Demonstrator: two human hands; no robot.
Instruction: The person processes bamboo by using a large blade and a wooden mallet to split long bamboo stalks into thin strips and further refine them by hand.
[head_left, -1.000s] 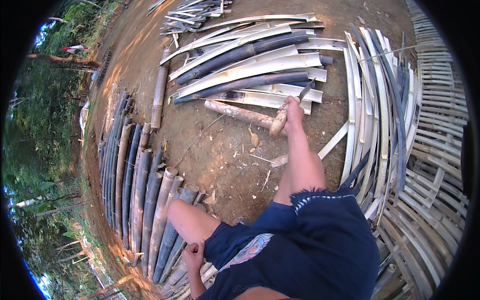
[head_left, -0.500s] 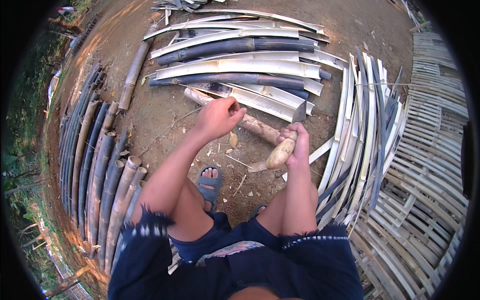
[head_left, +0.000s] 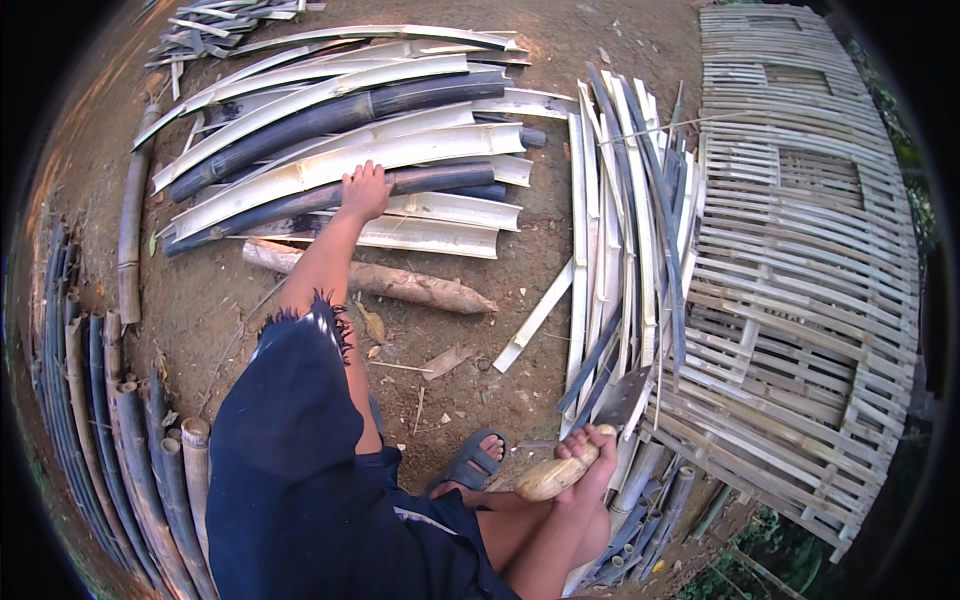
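My left hand (head_left: pixel 366 192) reaches across to the stack of split bamboo. Its fingers curl over the near edge of a long pale bamboo half (head_left: pixel 330 170), hollow face up; the thumb is hidden. Just under it lies a dark bamboo half (head_left: pixel 430 180), rounded side up. Close to my right knee, my right hand (head_left: pixel 588 462) is closed round the thick wooden handle (head_left: pixel 548 480) of a machete. Its broad dark blade (head_left: pixel 622 396) points away from me, towards the bundle of strips. A thick wooden log (head_left: pixel 420 288) lies on the ground under my left arm.
Thin bamboo strips (head_left: pixel 610 230) are heaped right of centre, beside a slatted bamboo panel (head_left: pixel 770 240). Round bamboo poles (head_left: pixel 140 450) lie along the left, with more poles (head_left: pixel 650 510) at lower right. Scraps (head_left: pixel 215 25) are piled at far left. My sandalled foot (head_left: pixel 475 458) is below.
My view has turned right. My left hand has moved from above the log to the split bamboo and taken its edge. The machete has moved from the log to beside my right knee.
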